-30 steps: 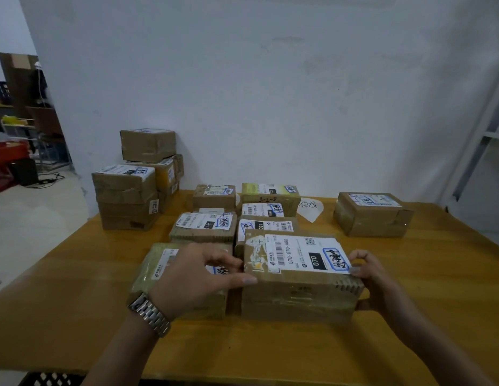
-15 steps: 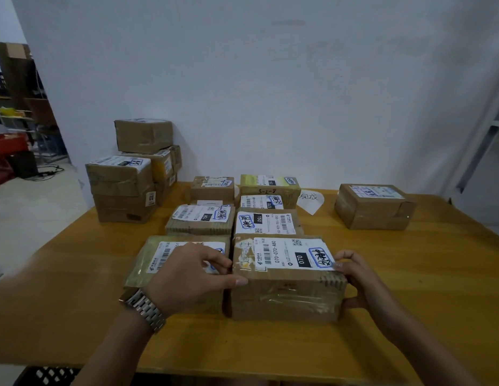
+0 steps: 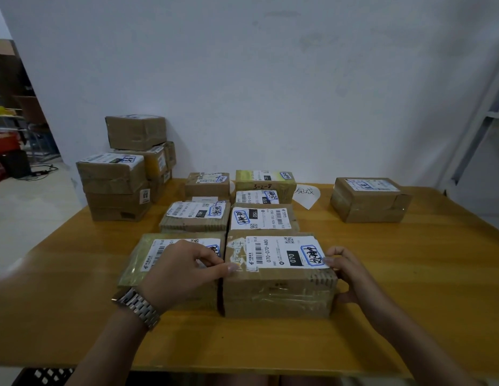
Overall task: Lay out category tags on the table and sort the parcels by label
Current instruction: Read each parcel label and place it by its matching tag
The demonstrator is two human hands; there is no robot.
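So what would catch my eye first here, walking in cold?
Probably the brown cardboard parcel with the white 070 label at the front of the yellow wooden table, held between the left hand and the right hand. Behind it, more labelled parcels lie in two rows, and a stack of brown cardboard boxes rises at the far left corner, with one lone brown parcel off to the right.

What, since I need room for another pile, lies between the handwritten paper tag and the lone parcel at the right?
Nothing: the head view shows only bare table between the paper tag and the lone parcel.
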